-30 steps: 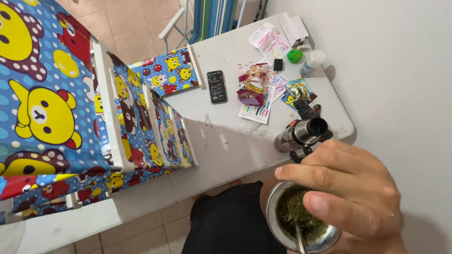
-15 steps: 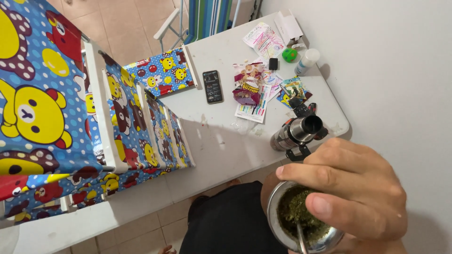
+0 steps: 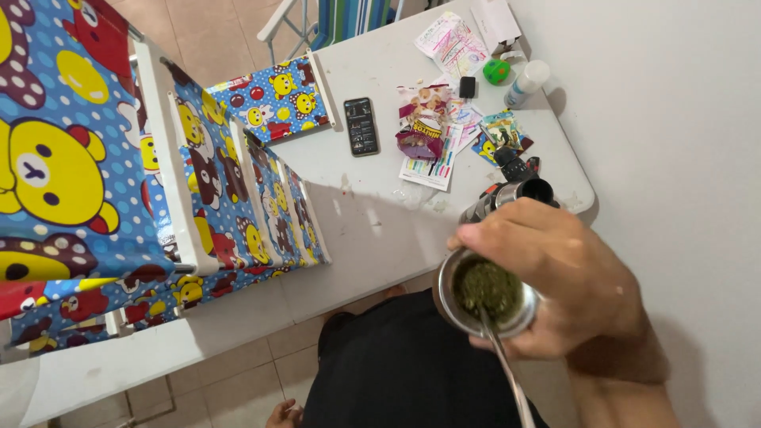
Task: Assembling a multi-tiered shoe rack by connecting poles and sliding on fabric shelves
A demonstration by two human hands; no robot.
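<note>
Head view: the right hand (image 3: pixel 559 273) sits at about 4 o'clock in the frame, its fingers curled tight around a metal cup (image 3: pixel 485 295) packed with green chopped herb. The thumb lies along the cup's far rim and the fingertips close under its near side. A metal straw (image 3: pixel 507 379) stands in the herb and slants out toward 5 o'clock. The cup is held in the air off the near edge of the white table (image 3: pixel 372 230), above the person's dark lap.

Just past the knuckles, toward 12 o'clock, a steel flask (image 3: pixel 507 198) stands on the table with its dark mouth open upward. Further on toward 12 o'clock lie snack packets (image 3: pixel 424 127) and paper leaflets, with a green die (image 3: pixel 496 71) and a small white bottle (image 3: pixel 525 83) near the wall. A black phone (image 3: pixel 361 126) lies flat at 11 o'clock from the cup. Folding chairs (image 3: pixel 95 174) with bright bear-print fabric fill the 9 o'clock side.

The left hand is out of sight.
</note>
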